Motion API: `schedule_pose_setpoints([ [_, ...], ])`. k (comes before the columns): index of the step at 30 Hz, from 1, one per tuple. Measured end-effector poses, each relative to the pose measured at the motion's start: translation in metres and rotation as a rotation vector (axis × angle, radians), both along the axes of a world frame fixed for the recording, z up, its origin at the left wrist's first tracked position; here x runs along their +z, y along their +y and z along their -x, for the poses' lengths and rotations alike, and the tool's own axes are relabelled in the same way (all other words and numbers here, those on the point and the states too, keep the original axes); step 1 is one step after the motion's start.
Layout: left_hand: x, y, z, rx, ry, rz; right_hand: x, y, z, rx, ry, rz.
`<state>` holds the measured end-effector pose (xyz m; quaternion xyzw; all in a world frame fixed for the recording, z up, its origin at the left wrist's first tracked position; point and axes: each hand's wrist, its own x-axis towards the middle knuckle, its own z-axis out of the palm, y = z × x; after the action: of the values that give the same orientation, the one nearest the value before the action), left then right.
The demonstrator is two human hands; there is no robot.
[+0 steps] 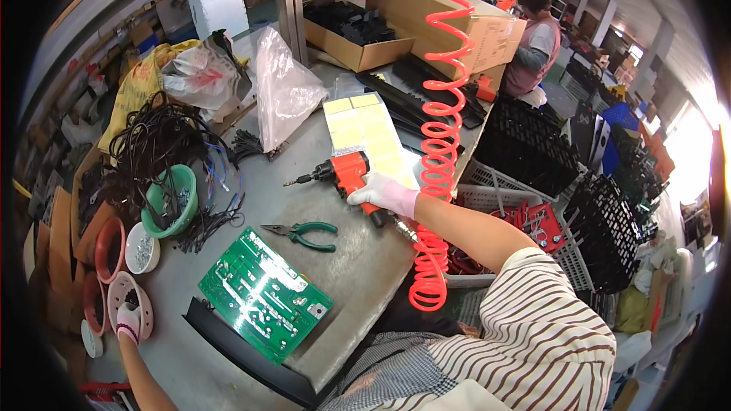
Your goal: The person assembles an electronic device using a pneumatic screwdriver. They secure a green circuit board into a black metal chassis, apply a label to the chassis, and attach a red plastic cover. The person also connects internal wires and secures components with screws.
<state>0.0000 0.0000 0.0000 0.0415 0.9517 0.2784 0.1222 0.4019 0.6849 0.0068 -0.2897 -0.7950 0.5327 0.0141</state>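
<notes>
My right hand [386, 195], in a white and pink glove, is wrapped round the grip of a red and black air drill [350, 171]. Its dark bit points left, just above the metal table. At the lower left my left hand [128, 321], also gloved, reaches into a pale pink bowl [145, 301] with dark small parts in it; its fingertips are hidden there. Between the hands lie green-handled pliers [308, 234] and a green circuit board [265, 297], solder side up. A long black plastic strip [244, 358] rests along the board's near edge.
Beside the pink bowl stand a white bowl [142, 250] of small metal parts, reddish bowls [111, 247] and a green bowl [189, 213] under black cables [152, 144]. A red coiled air hose [440, 160] hangs at the right. Yellow label sheets [365, 125] and cardboard boxes [373, 53] lie farther back.
</notes>
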Motion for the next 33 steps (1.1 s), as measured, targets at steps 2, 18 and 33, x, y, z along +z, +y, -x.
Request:
schedule_pose_setpoints([
  [2,-0.003,0.003,-0.013,-0.066,0.078,0.166,0.011,-0.006,-0.004,0.013,-0.003,-0.064],
  [18,0.058,0.039,-0.081,0.324,0.044,-1.01,0.029,-0.014,-0.013,-0.014,0.084,-0.038],
  [33,0.125,0.228,-0.391,-0.231,-0.564,-1.194,0.117,-0.139,-0.139,0.407,0.253,0.803],
])
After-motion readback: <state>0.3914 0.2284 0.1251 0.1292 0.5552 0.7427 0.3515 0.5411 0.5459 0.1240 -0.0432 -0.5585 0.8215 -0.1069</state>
